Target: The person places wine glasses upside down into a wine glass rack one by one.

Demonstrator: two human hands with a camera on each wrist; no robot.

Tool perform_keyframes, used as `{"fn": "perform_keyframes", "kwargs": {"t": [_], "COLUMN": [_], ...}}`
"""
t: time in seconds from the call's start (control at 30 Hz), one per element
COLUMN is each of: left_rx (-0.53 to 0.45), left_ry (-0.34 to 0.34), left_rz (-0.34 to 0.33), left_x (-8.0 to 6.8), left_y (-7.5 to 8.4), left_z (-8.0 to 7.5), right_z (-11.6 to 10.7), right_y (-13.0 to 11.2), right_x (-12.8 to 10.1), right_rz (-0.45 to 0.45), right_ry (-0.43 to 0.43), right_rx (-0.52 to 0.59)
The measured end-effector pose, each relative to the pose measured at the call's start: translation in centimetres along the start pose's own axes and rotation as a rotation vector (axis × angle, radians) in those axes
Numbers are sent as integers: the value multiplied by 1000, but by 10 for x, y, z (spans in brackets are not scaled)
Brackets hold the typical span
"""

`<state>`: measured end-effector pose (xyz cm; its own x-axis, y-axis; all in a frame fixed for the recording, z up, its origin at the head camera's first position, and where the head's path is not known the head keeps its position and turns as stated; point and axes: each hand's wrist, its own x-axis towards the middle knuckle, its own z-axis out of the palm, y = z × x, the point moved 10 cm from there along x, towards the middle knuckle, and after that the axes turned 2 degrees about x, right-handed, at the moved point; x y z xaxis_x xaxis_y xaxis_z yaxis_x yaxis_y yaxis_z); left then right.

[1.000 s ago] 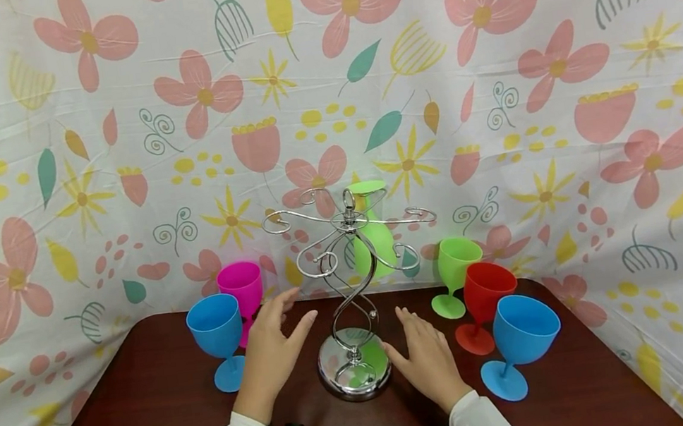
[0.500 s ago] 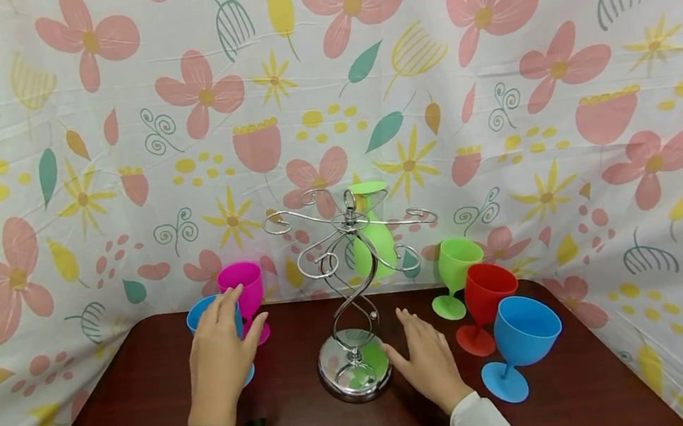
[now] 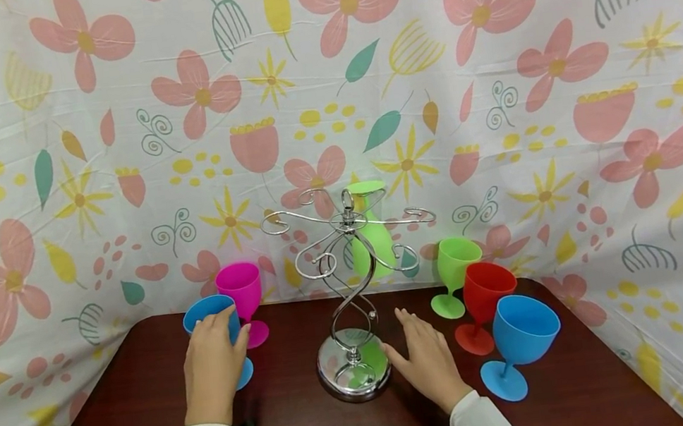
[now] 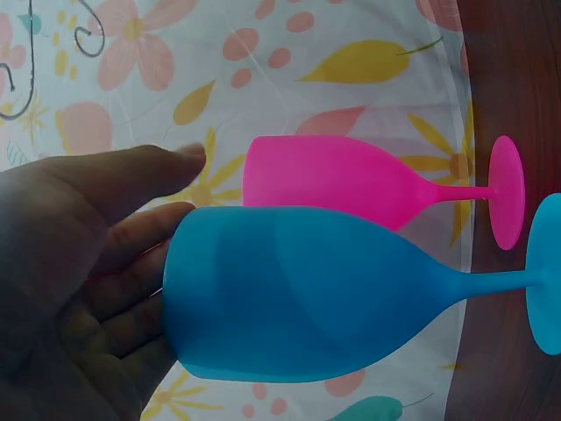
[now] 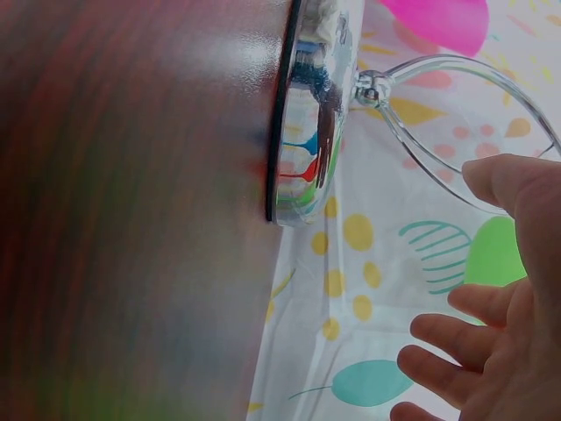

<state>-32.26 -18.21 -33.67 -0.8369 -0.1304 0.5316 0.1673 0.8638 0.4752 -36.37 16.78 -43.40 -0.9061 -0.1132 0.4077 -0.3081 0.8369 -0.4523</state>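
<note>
Head: my left hand (image 3: 212, 367) curled round blue cup (image 3: 209, 319) at table (image 3: 131, 423) left, beside pink cup (image 3: 240, 287). My right hand (image 3: 426, 359) flat, fingers spread, touching rack (image 3: 346, 290) base.
Left wrist: fingers (image 4: 131, 289) wrap blue bowl.
Right wrist: fingers (image 5: 456, 338) relaxed, holding nothing.

I see a dark wood table (image 3: 149, 421) enclosed on three sides by a white floral cloth (image 3: 496, 116), evenly lit.
</note>
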Motion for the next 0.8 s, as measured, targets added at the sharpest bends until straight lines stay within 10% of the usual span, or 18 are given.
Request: {"fn": "perform_keyframes", "kwargs": {"t": [0.8], "left_rx": [-12], "left_ry": [49], "left_rz": [23], "left_x": [-5], "left_y": [3], "left_z": [-7], "right_z": [1], "right_y": [-1], "right_x": [-1], "right_rz": [-11], "right_ry": [-5], "right_rx": [4]}}
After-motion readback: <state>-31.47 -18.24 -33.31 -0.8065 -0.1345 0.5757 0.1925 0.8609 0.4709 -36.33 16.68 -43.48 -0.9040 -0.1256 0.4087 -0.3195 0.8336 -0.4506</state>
